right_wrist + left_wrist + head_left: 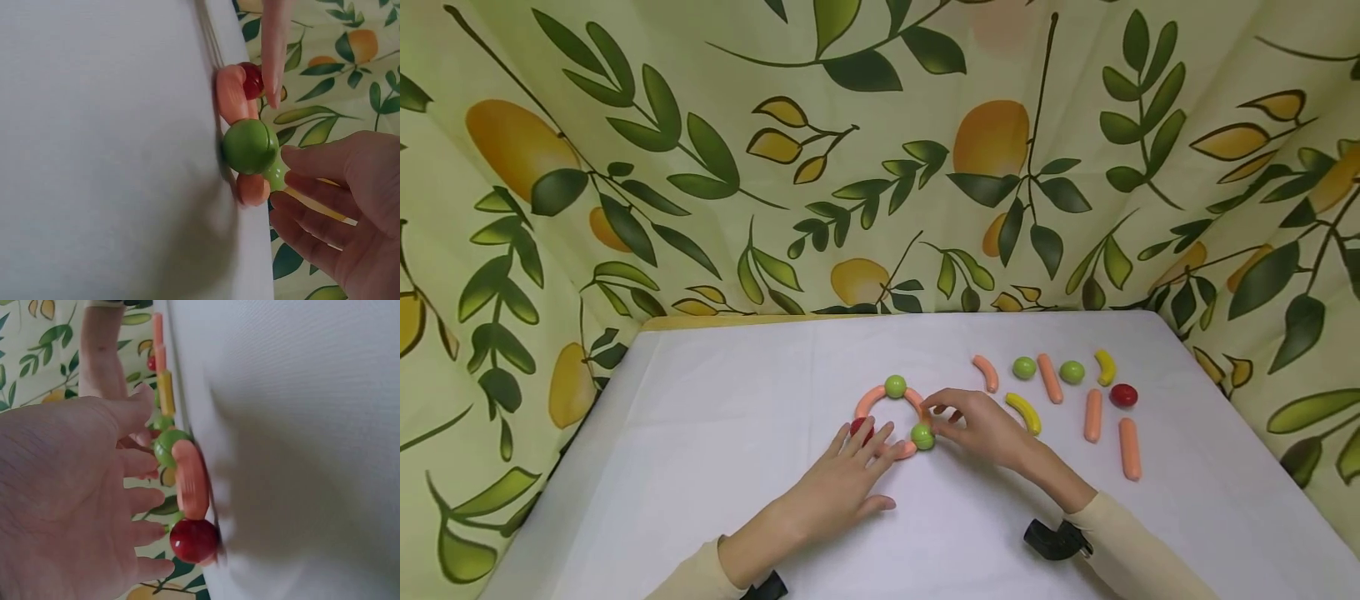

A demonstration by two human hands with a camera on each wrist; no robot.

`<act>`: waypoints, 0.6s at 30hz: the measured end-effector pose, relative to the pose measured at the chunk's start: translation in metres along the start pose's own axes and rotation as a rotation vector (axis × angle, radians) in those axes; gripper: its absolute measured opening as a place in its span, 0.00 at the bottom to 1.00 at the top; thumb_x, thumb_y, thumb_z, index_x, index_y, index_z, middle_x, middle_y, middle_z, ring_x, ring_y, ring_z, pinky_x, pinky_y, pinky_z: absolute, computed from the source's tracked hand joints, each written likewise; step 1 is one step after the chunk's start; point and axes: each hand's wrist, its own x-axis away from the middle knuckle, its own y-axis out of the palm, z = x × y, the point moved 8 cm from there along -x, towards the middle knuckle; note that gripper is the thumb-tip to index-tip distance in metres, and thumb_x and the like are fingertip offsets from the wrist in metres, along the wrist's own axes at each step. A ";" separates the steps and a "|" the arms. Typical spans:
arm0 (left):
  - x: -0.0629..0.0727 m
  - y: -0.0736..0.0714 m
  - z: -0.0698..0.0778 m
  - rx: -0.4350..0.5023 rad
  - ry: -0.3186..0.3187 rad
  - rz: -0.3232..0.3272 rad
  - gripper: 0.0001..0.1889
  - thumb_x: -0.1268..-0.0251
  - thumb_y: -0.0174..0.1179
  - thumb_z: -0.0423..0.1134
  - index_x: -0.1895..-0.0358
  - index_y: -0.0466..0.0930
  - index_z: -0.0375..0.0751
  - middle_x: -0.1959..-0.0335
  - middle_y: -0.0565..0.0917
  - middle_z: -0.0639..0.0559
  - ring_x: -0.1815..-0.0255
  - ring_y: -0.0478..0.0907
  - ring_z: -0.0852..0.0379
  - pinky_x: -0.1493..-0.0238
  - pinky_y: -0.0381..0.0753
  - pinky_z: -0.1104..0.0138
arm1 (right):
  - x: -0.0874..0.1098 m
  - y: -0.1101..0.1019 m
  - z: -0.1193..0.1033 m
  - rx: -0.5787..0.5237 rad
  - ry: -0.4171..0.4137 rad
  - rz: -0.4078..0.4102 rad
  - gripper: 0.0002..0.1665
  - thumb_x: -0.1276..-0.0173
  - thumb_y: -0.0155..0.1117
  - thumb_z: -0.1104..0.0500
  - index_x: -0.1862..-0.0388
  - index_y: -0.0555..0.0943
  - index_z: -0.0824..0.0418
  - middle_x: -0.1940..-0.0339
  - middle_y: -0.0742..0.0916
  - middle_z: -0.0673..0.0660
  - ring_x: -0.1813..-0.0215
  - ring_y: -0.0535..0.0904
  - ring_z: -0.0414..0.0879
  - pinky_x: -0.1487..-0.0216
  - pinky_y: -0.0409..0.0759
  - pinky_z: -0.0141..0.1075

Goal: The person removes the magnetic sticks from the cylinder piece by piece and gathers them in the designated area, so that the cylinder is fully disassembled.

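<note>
A ring of small toy pieces lies on the white table: curved pink sausages [867, 402], a green ball [895, 386] at the top, another green ball [922, 436] at lower right and a red ball [862, 429] at left. My left hand [842, 483] is spread flat over the ring's lower left, partly hiding the red ball and the bottom sausage [191, 481]. At the right side, my right hand [988, 425] has its thumb beside the lower green ball [250, 147] and its loosely bent fingertips by the right sausage [253, 189]. Contact there is hard to tell.
Loose to the right lie several pink sausages [1093, 416], two green balls [1024, 367], two toy bananas [1024, 414] and a red oval piece [1123, 396]. A leaf-and-fruit patterned curtain [880, 167] surrounds the white tabletop [715, 400].
</note>
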 end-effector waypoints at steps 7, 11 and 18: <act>-0.003 0.005 0.004 0.008 0.023 -0.029 0.37 0.29 0.52 0.58 0.22 0.55 0.48 0.23 0.58 0.48 0.22 0.52 0.47 0.27 0.49 0.41 | 0.008 0.015 -0.008 0.060 -0.057 -0.034 0.22 0.44 0.75 0.67 0.49 0.83 0.59 0.53 0.87 0.49 0.59 0.83 0.41 0.57 0.83 0.34; -0.003 0.007 0.004 0.035 0.026 -0.045 0.37 0.28 0.51 0.59 0.22 0.53 0.50 0.22 0.57 0.51 0.22 0.52 0.49 0.29 0.49 0.38 | 0.007 0.024 -0.013 0.158 -0.091 -0.044 0.25 0.46 0.78 0.64 0.48 0.82 0.58 0.51 0.86 0.48 0.56 0.82 0.39 0.53 0.82 0.35; -0.004 0.009 0.003 0.030 0.033 -0.051 0.38 0.29 0.52 0.58 0.21 0.51 0.51 0.22 0.56 0.54 0.22 0.51 0.50 0.29 0.50 0.38 | 0.007 0.029 -0.014 0.219 -0.095 -0.024 0.24 0.46 0.78 0.63 0.49 0.82 0.57 0.53 0.86 0.49 0.54 0.81 0.39 0.49 0.82 0.38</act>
